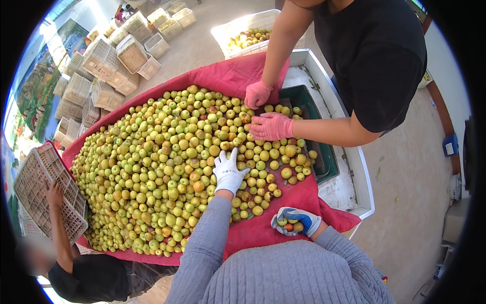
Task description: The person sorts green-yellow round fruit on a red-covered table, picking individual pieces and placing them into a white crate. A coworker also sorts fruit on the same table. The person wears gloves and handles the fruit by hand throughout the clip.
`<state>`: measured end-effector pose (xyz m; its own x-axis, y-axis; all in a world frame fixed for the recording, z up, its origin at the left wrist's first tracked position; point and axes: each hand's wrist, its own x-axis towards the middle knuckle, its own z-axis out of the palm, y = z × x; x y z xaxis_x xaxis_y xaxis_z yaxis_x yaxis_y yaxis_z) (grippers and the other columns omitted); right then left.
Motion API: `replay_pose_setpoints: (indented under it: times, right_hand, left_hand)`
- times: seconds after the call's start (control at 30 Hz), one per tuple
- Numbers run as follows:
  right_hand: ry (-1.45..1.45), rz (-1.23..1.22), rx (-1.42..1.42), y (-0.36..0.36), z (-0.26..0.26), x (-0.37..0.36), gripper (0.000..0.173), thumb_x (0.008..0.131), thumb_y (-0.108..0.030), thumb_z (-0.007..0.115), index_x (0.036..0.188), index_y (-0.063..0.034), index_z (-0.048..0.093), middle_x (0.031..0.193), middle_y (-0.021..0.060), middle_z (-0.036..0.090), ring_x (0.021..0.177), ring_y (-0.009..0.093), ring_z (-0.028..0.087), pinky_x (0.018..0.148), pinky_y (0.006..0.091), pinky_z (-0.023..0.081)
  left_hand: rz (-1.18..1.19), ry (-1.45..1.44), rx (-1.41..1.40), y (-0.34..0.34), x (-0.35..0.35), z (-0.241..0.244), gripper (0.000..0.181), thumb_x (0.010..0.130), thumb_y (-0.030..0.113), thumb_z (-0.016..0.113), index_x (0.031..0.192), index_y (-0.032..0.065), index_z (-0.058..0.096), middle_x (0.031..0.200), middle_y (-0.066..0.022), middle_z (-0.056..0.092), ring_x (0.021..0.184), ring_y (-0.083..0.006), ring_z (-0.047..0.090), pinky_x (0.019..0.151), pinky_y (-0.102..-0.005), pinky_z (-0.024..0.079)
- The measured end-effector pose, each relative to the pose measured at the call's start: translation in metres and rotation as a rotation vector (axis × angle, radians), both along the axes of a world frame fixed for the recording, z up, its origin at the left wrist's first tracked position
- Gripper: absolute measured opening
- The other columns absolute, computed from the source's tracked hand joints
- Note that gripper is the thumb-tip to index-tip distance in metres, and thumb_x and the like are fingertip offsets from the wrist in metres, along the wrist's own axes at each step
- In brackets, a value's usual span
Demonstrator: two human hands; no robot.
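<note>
A broad heap of small round yellow-green fruits (163, 159), some with brown or reddish patches, lies on a red quilted cloth (243, 239). My left hand (229, 174), in a white glove, rests palm down on the heap's right part with its fingers spread. What lies under the palm is hidden. Closer to my body, my right hand (305, 220) wears a white and blue glove. It is turned palm up above the cloth and cups several fruits (291, 226), one of them reddish.
Across the heap, a co-worker's pink-gloved hands (275, 127) touch the fruits. A dark green crate (330, 161) sits at the sorting surface's right end, inside a white metal edge (366, 182). At left, another person tilts a plastic crate (49, 190) by the heap. Stacked crates (102, 60) stand behind.
</note>
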<state>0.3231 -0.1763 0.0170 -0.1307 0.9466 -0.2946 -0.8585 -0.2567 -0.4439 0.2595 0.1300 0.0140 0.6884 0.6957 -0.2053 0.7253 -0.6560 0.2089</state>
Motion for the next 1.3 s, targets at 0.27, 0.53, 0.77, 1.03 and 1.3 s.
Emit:
replay_pose_setpoints:
  times: [0.27, 0.53, 0.77, 1.03, 1.3]
  right_hand:
    - [0.004, 0.035, -0.003, -0.001, -0.003, 0.003, 0.05, 0.104, -0.048, 0.062, 0.115, 0.0009, 0.067, 0.101, 0.0165, 0.071, 0.062, 0.013, 0.059, 0.05, 0.0228, 0.044]
    - [0.004, 0.014, -0.032, -0.002, -0.003, 0.0, 0.047, 0.104, -0.048, 0.063, 0.112, -0.0016, 0.067, 0.115, 0.0215, 0.071, 0.068, 0.015, 0.063, 0.052, 0.0244, 0.047]
    - [0.011, 0.014, 0.035, -0.002, -0.003, 0.003, 0.049, 0.104, -0.048, 0.063, 0.113, -0.0004, 0.067, 0.106, 0.0189, 0.071, 0.062, 0.014, 0.06, 0.051, 0.0241, 0.046]
    - [0.016, 0.006, -0.002, 0.001, -0.006, 0.001, 0.054, 0.103, -0.05, 0.063, 0.116, 0.002, 0.068, 0.095, 0.0147, 0.07, 0.061, 0.013, 0.059, 0.05, 0.0232, 0.044]
    - [-0.046, 0.019, -0.034, 0.001, 0.001, 0.0, 0.057, 0.103, -0.051, 0.063, 0.117, 0.0037, 0.068, 0.091, 0.0139, 0.07, 0.06, 0.013, 0.058, 0.05, 0.0226, 0.044]
  left_hand:
    - [-0.204, -0.285, -0.384, -0.016, 0.038, -0.029, 0.079, 0.081, 0.017, 0.089, 0.152, 0.0228, 0.054, 0.152, -0.0273, 0.042, 0.133, -0.0479, 0.055, 0.113, -0.048, 0.051]
    - [-0.341, -0.467, -0.457, -0.107, 0.056, -0.026, 0.09, 0.085, 0.023, 0.086, 0.163, 0.0224, 0.041, 0.164, -0.0247, 0.039, 0.148, -0.0465, 0.041, 0.122, -0.0516, 0.04]
    - [0.046, -0.354, 0.244, -0.026, -0.02, 0.001, 0.045, 0.086, 0.033, 0.083, 0.128, 0.0196, 0.072, 0.145, -0.0122, 0.06, 0.146, -0.0387, 0.042, 0.124, -0.0597, 0.024]
    - [0.039, -0.01, 0.029, 0.006, -0.083, 0.026, 0.09, 0.081, 0.06, 0.086, 0.157, 0.0257, 0.051, 0.156, -0.0201, 0.044, 0.135, -0.0423, 0.052, 0.107, -0.0516, 0.051]
    - [-0.052, -0.173, -0.347, -0.063, -0.051, -0.005, 0.08, 0.085, 0.038, 0.088, 0.153, 0.0187, 0.053, 0.146, -0.0271, 0.046, 0.123, -0.045, 0.064, 0.101, -0.0481, 0.057]
